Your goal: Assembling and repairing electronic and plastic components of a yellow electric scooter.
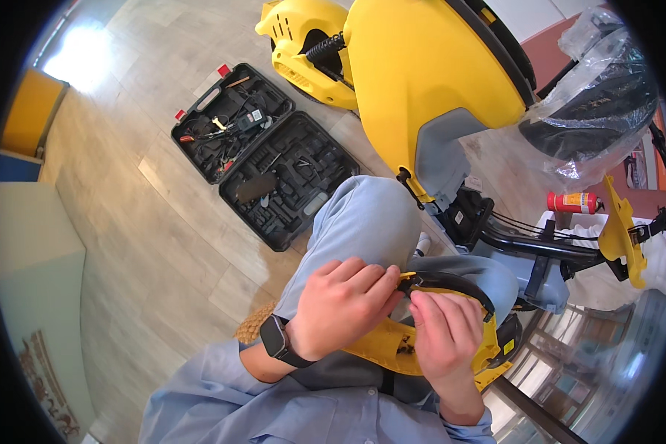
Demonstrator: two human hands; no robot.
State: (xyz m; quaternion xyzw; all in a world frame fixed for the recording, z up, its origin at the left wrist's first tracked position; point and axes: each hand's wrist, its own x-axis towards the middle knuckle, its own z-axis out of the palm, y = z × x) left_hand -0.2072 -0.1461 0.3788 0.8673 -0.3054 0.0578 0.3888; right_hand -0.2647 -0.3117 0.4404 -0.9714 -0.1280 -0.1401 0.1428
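Note:
Across my lap lies a curved yellow plastic panel (381, 351) with a black curved trim strip (455, 282) along its far side. My left hand (348, 303), with a black watch (274, 338) at its wrist, is closed on the panel's far edge. A small yellow tip (406, 277) shows at its fingertips. Just to the right, my right hand (448, 329) is closed in a pinch near the end of the black trim. Whatever sits between its thumb and finger is hidden.
An opened black tool case (288, 181) with tools lies on the wooden floor ahead. Beyond my knees stands a large yellow vehicle body (429, 66) with a black frame tube (529, 248). A plastic-wrapped black seat (592, 111) and a red fire extinguisher (573, 202) are at right.

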